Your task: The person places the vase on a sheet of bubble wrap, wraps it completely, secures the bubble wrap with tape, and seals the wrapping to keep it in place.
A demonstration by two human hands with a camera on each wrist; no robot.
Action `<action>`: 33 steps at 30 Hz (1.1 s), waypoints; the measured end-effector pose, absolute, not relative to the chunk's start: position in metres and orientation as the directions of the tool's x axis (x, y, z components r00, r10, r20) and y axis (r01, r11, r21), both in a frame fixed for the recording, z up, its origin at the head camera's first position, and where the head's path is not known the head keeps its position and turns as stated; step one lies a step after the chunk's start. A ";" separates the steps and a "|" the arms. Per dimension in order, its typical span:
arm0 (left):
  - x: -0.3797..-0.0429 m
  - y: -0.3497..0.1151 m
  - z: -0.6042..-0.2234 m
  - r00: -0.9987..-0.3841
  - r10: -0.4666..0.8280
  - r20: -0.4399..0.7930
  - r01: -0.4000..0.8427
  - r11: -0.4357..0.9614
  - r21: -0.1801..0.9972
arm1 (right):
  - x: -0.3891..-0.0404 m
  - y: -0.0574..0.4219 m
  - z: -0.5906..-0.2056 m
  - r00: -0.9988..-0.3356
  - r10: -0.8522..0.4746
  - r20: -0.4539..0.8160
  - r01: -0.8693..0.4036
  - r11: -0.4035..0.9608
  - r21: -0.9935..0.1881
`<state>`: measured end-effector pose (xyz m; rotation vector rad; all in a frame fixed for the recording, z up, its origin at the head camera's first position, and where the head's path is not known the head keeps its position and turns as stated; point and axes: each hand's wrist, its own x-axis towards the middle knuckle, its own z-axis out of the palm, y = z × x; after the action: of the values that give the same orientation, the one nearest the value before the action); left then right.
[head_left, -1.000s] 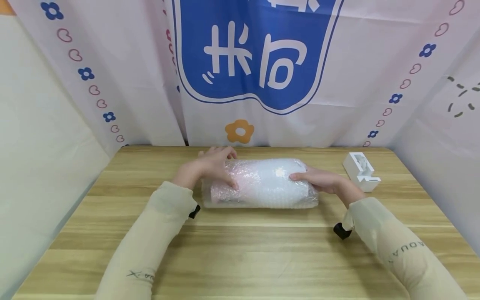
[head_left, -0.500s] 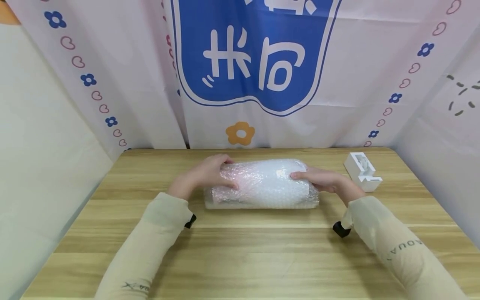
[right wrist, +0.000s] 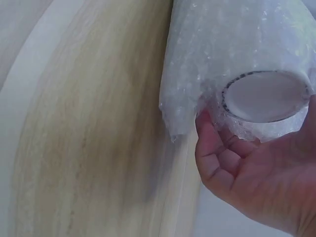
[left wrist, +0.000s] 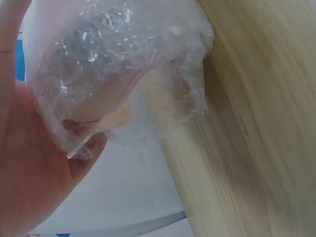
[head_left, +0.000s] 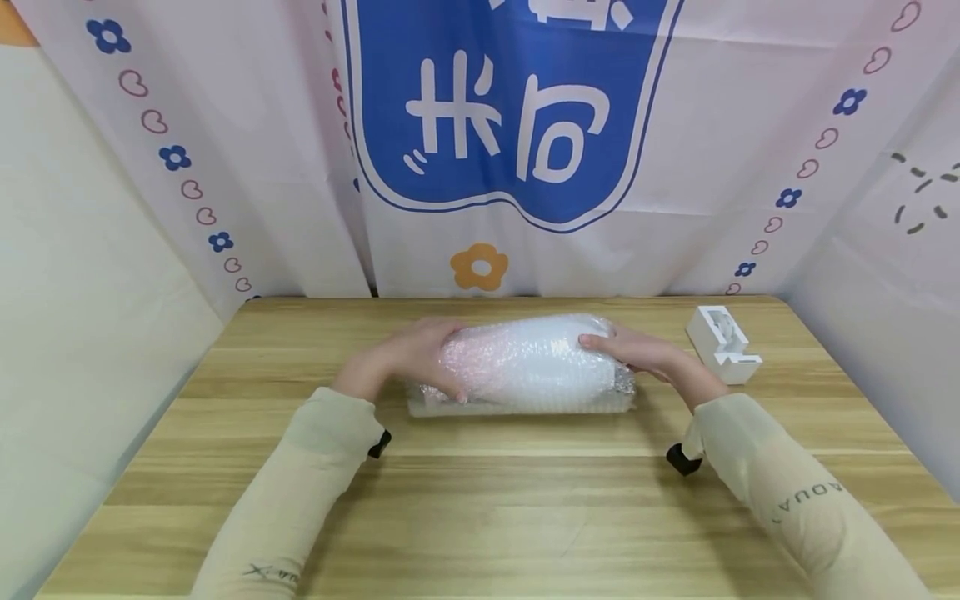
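A bubble-wrapped bundle (head_left: 540, 367) lies crosswise near the back of the table, pinkish toward the left and white toward the right. My left hand (head_left: 420, 358) grips its left end, thumb on the near side and fingers going over the far side. The left wrist view shows loose, crumpled bubble wrap (left wrist: 148, 44) at that end, open underneath. My right hand (head_left: 637, 350) holds the right end, thumb on top. In the right wrist view a round, pale flat end (right wrist: 266, 96) with a dark-marked rim shows inside the wrap, fingers curled beneath it.
The bundle lies on a wood-grain table (head_left: 487, 508). At the back right stands a small white box-shaped holder (head_left: 720, 337), just beyond my right hand. A printed cloth (head_left: 480, 225) hangs behind the table's back edge, and pale side walls flank it.
My left fingers have come down from their spread pose and closed about the left end, and its thumb has slid lower. The bundle has turned slightly, and the right thumb has shifted a little away.
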<state>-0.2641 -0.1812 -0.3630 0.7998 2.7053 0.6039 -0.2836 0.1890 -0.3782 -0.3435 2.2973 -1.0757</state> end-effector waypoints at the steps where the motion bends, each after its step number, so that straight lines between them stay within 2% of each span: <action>1: -0.264 -0.181 -0.363 -0.818 0.561 -0.130 0.455 0.768 0.451 | -0.284 0.188 -0.378 -0.812 -0.443 -0.380 0.005 0.646 -0.764; 6: -0.262 -0.178 -0.360 -0.825 0.546 -0.145 0.441 0.783 0.439 | -0.282 0.187 -0.380 -0.856 -0.429 -0.288 -0.053 0.627 -0.777; 11: -0.261 -0.177 -0.359 -0.836 0.526 -0.155 0.423 0.798 0.429 | -0.279 0.186 -0.384 -0.913 -0.407 -0.020 -0.232 0.561 -0.794; 15: -0.262 -0.178 -0.362 -0.839 0.520 -0.158 0.415 0.800 0.433 | -0.275 0.184 -0.385 -0.873 -0.451 0.185 -0.433 0.544 -0.719; 19: -0.263 -0.178 -0.364 -0.840 0.519 -0.158 0.415 0.802 0.430 | -0.271 0.183 -0.384 -0.799 -0.517 0.308 -0.583 0.538 -0.609; 23: -0.264 -0.178 -0.367 -0.837 0.529 -0.138 0.430 0.793 0.432 | -0.265 0.184 -0.380 -0.752 -0.575 0.324 -0.650 0.562 -0.511; 29: -0.263 -0.180 -0.370 -0.838 0.540 -0.077 0.442 0.756 0.483 | -0.254 0.188 -0.378 -0.709 -0.659 0.252 -0.695 0.590 -0.411; 33: -0.259 -0.180 -0.371 -0.836 0.547 -0.049 0.465 0.753 0.466 | -0.249 0.191 -0.381 -0.677 -0.698 0.233 -0.727 0.586 -0.357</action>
<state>-0.2591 -0.1798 -0.3710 0.8065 2.7682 0.6646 -0.2492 0.1908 -0.3813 -1.2858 2.8570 -0.6932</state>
